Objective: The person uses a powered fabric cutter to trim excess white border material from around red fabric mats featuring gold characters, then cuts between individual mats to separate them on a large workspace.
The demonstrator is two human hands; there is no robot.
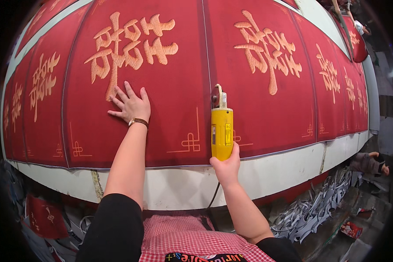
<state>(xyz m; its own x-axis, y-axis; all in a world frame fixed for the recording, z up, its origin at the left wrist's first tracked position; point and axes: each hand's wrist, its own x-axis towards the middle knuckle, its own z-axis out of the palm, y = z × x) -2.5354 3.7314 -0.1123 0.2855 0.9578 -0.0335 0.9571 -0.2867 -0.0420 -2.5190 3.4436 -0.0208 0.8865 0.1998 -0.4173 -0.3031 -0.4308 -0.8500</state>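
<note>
Left hand (pixel 133 105) flat, fingers wide on matte red sheet (pixel 174 98) with orange brush-textured characters (pixel 162 49). Right hand (pixel 227 167) wrapped round boxy yellow rotary cutter (pixel 222 133), head at the dark line (pixel 207 52) between two panels. Right fingers mostly hidden under cutter body; sheet cut off at top; curled white strips (pixel 312 214) too tangled to separate

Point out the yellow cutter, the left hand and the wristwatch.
Yellow cutter (pixel 222 126): head view, on the middle of its yellow body.
Left hand (pixel 134 107): head view, on the back of the hand.
Wristwatch (pixel 139 120): head view, on its dark strap.
</note>
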